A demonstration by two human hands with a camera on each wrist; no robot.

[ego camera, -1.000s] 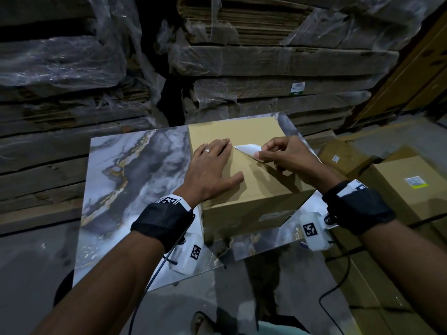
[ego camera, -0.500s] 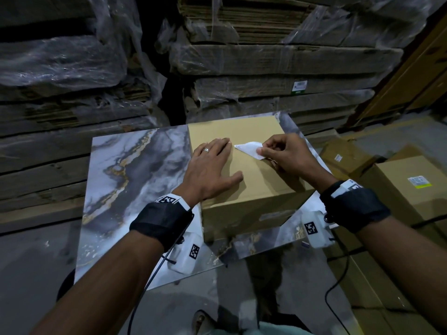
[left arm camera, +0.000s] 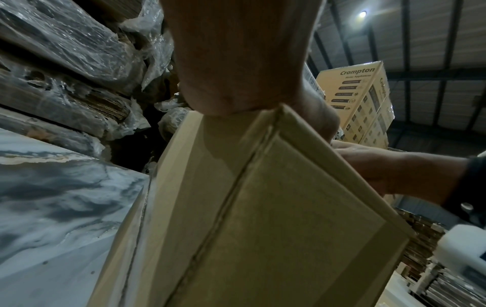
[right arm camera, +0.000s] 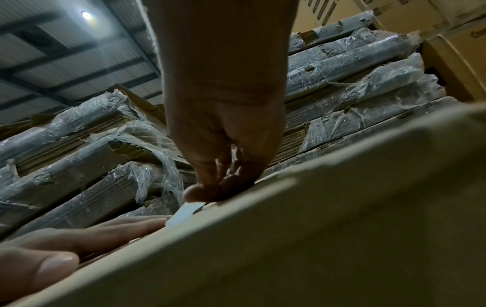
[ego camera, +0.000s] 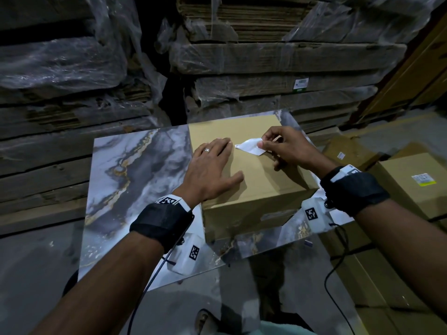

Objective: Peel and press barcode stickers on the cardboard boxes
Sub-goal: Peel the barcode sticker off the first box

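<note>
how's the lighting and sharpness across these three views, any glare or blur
Head view: dim but sharp; plastic wrap glints, left hand shadows the box. Left wrist view: ceiling lamp flares, edges bend. Right wrist view: near box wall blurred, right hand backlit dark.

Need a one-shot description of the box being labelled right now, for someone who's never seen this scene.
Find the grey-and-white marble-patterned tabletop in front of the shrink-wrapped cardboard stacks. The plain tan cardboard box stands on its right part, under both hands. Unlike the tan boxes on the floor to the right, it bears no pressed-on label.
</note>
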